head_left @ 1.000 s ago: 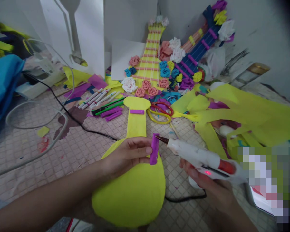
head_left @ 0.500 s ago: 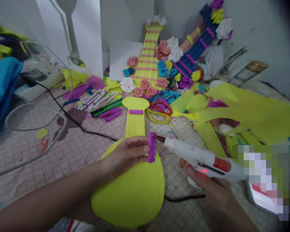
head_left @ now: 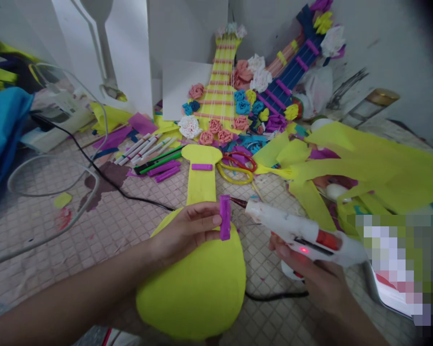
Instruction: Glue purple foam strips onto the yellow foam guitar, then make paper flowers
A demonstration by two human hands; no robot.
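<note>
Between its thumb and fingers, my left hand [head_left: 191, 228] pinches a purple strip [head_left: 224, 217], held upright above a yellow guitar-shaped piece [head_left: 198, 283]. One purple bar [head_left: 202, 167] lies across the neck of that piece, just below its head. My right hand [head_left: 310, 269] grips a white glue gun [head_left: 288, 222] with a small red light on its side. The gun's dark nozzle points left, its tip close to the upper right edge of the strip.
Scissors [head_left: 238, 180] with a yellow and a red handle lie right of the neck. Markers [head_left: 140, 148] and purple strips [head_left: 165, 170] are on its left. Decorated guitars [head_left: 222, 91] stand behind, yellow sheets [head_left: 375, 163] at right, cables [head_left: 108, 178] at left.
The purple strip and my left hand have shifted slightly left and up. The glue gun's nozzle tip has risen a little and now sits nearer the strip's top edge.
</note>
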